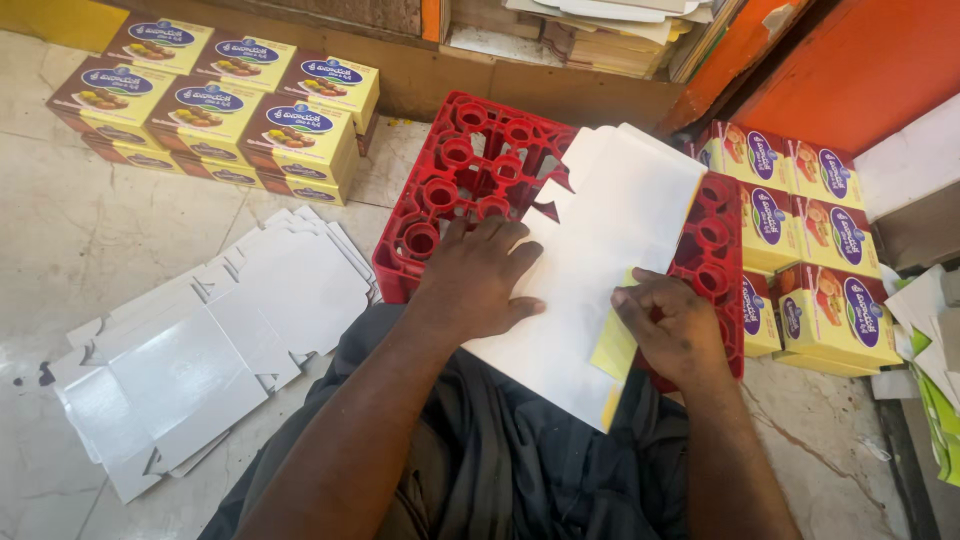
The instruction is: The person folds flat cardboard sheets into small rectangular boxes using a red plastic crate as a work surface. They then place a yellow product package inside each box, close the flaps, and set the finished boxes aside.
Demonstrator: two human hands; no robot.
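A flat white die-cut carton sheet (600,250) lies plain side up across a red plastic crate (450,180), which stands upside down in front of my lap. My left hand (478,275) presses flat on the sheet's left edge, fingers spread. At the right edge my right hand (672,322) pinches a side flap and folds it up, so its yellow printed underside (615,345) shows.
A fanned pile of flat white carton blanks (210,340) lies on the stone floor at my left. Assembled yellow printed boxes are stacked at the back left (230,110) and at the right (810,250). More loose blanks (935,340) sit at the far right. Papers fill a shelf (600,30) behind the crate.
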